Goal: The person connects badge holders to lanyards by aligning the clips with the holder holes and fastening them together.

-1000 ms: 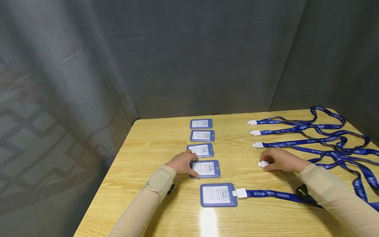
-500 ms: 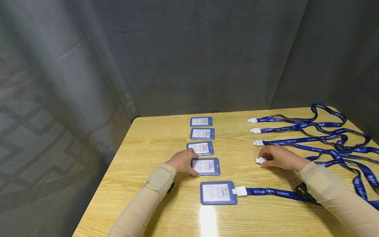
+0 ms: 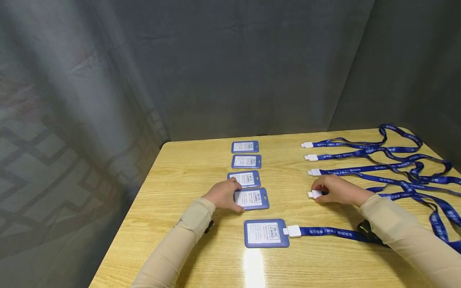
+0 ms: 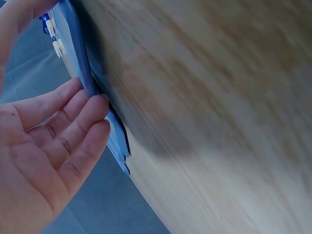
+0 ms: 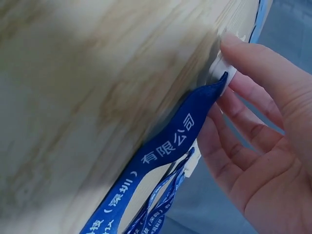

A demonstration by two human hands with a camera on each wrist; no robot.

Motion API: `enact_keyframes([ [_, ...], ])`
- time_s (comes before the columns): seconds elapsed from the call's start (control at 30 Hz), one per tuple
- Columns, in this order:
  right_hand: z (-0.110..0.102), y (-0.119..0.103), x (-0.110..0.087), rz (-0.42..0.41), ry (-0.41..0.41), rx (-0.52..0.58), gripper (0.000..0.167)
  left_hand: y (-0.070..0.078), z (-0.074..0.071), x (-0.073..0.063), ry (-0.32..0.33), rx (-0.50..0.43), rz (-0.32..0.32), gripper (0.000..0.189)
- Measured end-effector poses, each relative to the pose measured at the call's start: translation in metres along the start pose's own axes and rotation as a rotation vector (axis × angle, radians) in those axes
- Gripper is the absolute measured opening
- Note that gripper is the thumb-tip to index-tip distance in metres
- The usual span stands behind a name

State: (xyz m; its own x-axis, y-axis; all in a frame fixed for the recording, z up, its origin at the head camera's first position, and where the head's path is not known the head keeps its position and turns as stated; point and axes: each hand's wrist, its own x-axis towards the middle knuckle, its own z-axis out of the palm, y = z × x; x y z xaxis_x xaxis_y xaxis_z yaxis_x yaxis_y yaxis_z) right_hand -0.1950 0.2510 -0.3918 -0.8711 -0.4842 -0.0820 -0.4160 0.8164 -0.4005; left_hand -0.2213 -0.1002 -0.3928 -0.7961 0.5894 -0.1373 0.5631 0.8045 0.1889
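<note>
My left hand [image 3: 224, 195] grips a blue ID card holder [image 3: 253, 199] by its left end, thumb on the near edge and fingers on the far one. In the left wrist view, a shadow lies under the edge of this card holder [image 4: 80, 48]. Across from it, my right hand [image 3: 336, 190] pinches the white clip [image 3: 316, 194] of a blue lanyard between thumb and fingers. The lanyard's printed strap [image 5: 165, 146] trails from that clip in the right wrist view. A gap of bare wood separates the clip's tip from the card holder's slotted end.
Nearest me lies another card holder [image 3: 266, 233] joined to a white clip [image 3: 294, 231] and strap. Beyond my left hand, more card holders [image 3: 246, 161] lie in a column. Several lanyards [image 3: 360, 154] spread along the right side. A grey curtain [image 3: 252, 72] hangs behind the table [image 3: 187, 160].
The card holder in my left hand has shifted slightly away from me and to the right. My right hand has brought the clip a little to the left, towards it.
</note>
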Motion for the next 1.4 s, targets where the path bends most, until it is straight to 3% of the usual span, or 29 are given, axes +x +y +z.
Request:
enact_keyframes([
  [0.67, 0.006, -0.016, 0.013, -0.029, -0.022, 0.009, 0.026, 0.005, 0.004, 0.006, 0.013, -0.009, 0.006, 0.068],
  [1.1, 0.008, -0.024, 0.021, -0.068, -0.016, 0.004, 0.022, 0.007, 0.001, 0.008, -0.017, -0.029, 0.004, 0.068],
  [1.4, 0.013, -0.033, 0.03, -0.15, -0.013, 0.022, 0.015, 0.009, 0.0, 0.007, -0.028, -0.049, -0.025, 0.068],
])
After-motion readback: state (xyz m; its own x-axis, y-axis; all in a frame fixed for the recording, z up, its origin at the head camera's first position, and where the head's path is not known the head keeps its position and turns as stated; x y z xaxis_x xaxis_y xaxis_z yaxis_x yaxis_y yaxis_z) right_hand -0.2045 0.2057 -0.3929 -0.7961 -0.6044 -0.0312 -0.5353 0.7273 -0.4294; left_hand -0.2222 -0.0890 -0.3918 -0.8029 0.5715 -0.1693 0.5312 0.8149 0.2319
